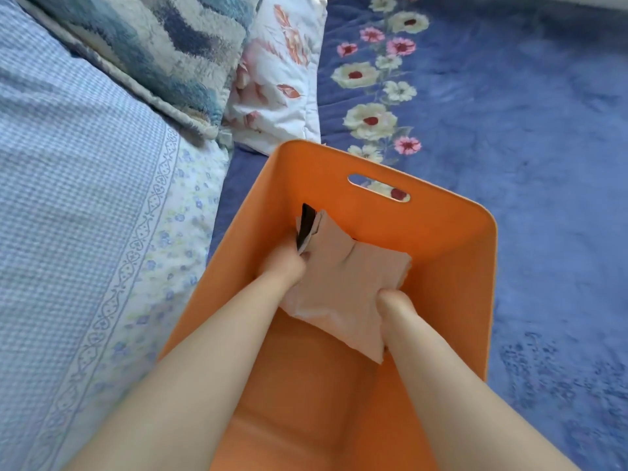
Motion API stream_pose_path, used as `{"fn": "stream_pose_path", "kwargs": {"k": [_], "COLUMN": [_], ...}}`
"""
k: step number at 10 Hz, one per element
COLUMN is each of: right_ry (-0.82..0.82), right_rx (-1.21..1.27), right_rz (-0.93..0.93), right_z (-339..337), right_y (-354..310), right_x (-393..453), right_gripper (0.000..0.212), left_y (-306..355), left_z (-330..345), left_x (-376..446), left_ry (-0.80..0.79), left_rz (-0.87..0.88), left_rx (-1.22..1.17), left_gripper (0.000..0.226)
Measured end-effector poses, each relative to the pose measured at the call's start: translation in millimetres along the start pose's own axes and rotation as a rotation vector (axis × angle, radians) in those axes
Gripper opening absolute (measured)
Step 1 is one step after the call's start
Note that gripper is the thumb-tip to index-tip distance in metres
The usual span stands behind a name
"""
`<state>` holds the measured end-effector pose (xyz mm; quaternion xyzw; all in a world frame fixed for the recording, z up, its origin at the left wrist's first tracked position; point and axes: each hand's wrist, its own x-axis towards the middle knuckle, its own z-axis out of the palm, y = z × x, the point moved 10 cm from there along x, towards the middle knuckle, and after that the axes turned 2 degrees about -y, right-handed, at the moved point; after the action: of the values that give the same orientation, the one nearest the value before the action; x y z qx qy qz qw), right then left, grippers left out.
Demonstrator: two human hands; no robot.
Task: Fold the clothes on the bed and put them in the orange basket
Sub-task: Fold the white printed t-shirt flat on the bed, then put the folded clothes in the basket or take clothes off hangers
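An orange basket [452,277] with a slot handle stands on the bed, right below me. Both my arms reach down into it. A folded pale pink garment [343,287] sits inside the basket, with a strip of black cloth [304,226] poking out at its far left corner. My left hand [282,263] grips the garment's left edge, fingers curled around it. My right hand [396,305] holds its right side, with the fingers hidden under the fabric.
The basket rests on a dark blue bedspread [530,137] with a flower band. Left of it lie a blue checked pillow [68,205], a fluffy blue-and-white cushion [159,49] and a white floral pillow [282,76].
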<state>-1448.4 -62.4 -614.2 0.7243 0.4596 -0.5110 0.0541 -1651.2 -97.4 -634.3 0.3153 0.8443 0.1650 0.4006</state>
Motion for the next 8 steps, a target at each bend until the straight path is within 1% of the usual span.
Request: {"fn": "stream_pose_path", "kwargs": {"k": [1,2,3,4,5,6,7,8], "right_ry": [0.032,0.183,0.387,0.466,0.237,0.253,0.208,0.177], "right_rx": [-0.145,-0.242,-0.689,-0.774,-0.739,-0.609,-0.535,-0.502], "right_rz": [0.055,0.089,-0.204,-0.441,-0.344,-0.314,-0.287,-0.26], "right_z": [-4.2,-9.6,0.6,12.2,26.9,24.8,31.1,32.5], "right_y": [19.2,27.0,0.6,-15.4,3.6,5.2,5.9,9.2], "right_x": [27.0,16.6,0.6,5.7,37.9,53.3,71.7,82.2], "right_gripper": [0.039,0.045,0.059,0.056,0.058,0.056,0.054,0.053], "left_y": [-27.7,-14.2,40.6,48.1,25.5,4.0,-3.5,-9.1], "left_z": [14.2,3.7,20.1,48.4,55.2,54.3,57.5,57.0], "left_x": [24.1,12.6,-13.5,-12.0,14.4,30.8,41.2,47.8], "left_ry": [-0.01,0.199,0.377,0.28,0.169,0.101,0.01,0.031], "left_rz": [-0.164,-0.016,0.502,0.689,0.588,0.507,0.452,0.405], "left_rx": [0.02,0.298,0.533,0.595,0.638,0.636,0.609,0.616], "left_gripper": [0.041,0.049,0.05,0.046,0.055,0.066,0.078,0.098]}}
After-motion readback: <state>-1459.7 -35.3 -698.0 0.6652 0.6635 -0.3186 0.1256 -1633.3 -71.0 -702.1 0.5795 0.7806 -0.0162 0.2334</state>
